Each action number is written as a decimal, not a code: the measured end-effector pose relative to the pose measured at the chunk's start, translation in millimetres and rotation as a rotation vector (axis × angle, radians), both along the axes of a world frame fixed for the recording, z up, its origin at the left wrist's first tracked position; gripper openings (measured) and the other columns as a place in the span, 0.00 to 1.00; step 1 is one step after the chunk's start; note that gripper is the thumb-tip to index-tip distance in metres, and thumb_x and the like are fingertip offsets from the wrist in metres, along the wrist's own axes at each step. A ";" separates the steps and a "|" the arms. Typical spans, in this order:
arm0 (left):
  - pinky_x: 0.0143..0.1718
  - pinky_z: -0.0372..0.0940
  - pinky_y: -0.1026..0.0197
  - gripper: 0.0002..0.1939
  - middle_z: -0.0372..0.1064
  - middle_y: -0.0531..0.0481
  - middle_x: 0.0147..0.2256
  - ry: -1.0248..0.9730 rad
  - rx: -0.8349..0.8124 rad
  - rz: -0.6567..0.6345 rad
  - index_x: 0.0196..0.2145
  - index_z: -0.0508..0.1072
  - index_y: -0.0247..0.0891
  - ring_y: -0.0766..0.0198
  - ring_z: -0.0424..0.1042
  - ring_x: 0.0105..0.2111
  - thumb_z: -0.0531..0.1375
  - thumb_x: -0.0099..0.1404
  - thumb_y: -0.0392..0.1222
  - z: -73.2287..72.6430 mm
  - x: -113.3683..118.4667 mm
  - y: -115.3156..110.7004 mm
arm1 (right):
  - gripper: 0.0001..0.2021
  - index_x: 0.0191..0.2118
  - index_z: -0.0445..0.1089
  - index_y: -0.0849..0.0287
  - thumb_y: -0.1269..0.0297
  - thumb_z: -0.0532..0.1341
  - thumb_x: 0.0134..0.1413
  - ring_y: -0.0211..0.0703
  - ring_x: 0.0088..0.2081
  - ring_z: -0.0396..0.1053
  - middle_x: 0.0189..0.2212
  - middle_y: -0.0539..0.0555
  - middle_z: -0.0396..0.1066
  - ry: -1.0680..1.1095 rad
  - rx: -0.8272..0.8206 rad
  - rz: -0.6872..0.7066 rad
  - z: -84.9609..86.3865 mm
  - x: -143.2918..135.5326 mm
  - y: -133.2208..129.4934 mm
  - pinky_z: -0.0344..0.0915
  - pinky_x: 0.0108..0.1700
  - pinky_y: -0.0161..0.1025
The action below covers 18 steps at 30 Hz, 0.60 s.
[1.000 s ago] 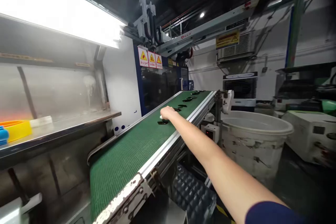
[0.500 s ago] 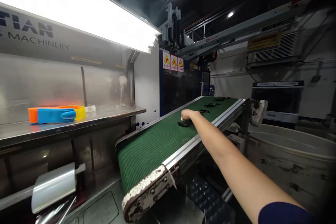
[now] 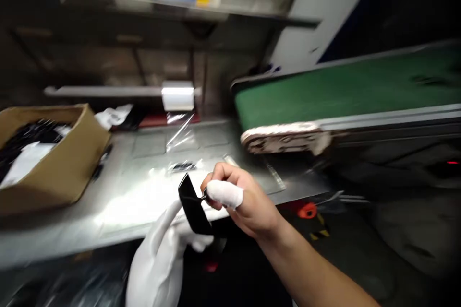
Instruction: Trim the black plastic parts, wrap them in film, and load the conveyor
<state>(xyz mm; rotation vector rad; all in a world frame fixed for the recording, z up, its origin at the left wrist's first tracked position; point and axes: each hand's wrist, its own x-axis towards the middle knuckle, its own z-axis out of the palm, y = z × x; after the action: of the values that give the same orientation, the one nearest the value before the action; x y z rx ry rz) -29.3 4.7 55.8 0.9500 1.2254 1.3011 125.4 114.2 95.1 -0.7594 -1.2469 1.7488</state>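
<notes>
A flat, glossy black plastic part (image 3: 194, 207) with a short stem is held up over the front edge of the metal worktable. My right hand (image 3: 245, 199), bare except for a white cover on the thumb, pinches that stem between thumb and fingers. My left hand (image 3: 162, 254), in a white glove, has its thumb along the part's left edge and its fingers at the lower end; some fingers are hidden behind it. On the worktable (image 3: 122, 187) just beyond lies a dark piece in clear film (image 3: 183, 167).
A cardboard box (image 3: 77, 153) of black pieces stands at left. A film roll (image 3: 178, 96) hangs behind the worktable. The green conveyor belt (image 3: 324, 93) slopes up to the right, its end jutting beside the table. A shelf (image 3: 234, 9) with coloured tape-like rings crosses above.
My view has swung left and down from the conveyor to the worktable. My right hand has come back from the belt with a black part, and my gloved left hand has appeared.
</notes>
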 end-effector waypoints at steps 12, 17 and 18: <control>0.30 0.70 0.65 0.16 0.79 0.48 0.36 -0.511 -0.104 -0.008 0.53 0.75 0.41 0.64 0.78 0.31 0.55 0.77 0.51 -56.6 -18.7 -28.0 | 0.12 0.30 0.66 0.58 0.62 0.70 0.57 0.38 0.29 0.64 0.28 0.48 0.69 0.026 -0.357 0.041 -90.9 -39.0 -48.0 0.61 0.34 0.37; 0.30 0.71 0.65 0.19 0.78 0.48 0.36 -0.558 -0.168 -0.054 0.57 0.74 0.42 0.63 0.77 0.31 0.61 0.73 0.52 -61.4 -14.0 -25.6 | 0.12 0.32 0.68 0.57 0.59 0.71 0.58 0.38 0.30 0.67 0.33 0.50 0.72 0.004 -0.316 0.021 -92.6 -20.5 -54.0 0.65 0.33 0.37; 0.30 0.71 0.65 0.19 0.78 0.48 0.36 -0.568 -0.177 -0.063 0.57 0.73 0.42 0.63 0.77 0.31 0.62 0.73 0.51 -61.6 -12.0 -24.5 | 0.13 0.33 0.68 0.57 0.59 0.71 0.58 0.39 0.31 0.68 0.34 0.50 0.73 -0.005 -0.301 0.015 -93.4 -16.1 -54.6 0.66 0.34 0.37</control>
<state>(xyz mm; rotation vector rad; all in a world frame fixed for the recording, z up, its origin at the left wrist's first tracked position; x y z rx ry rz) -41.4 -19.9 -5.7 0.4395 0.8397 1.2712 109.3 59.6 1.7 -0.9279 -1.0053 1.9736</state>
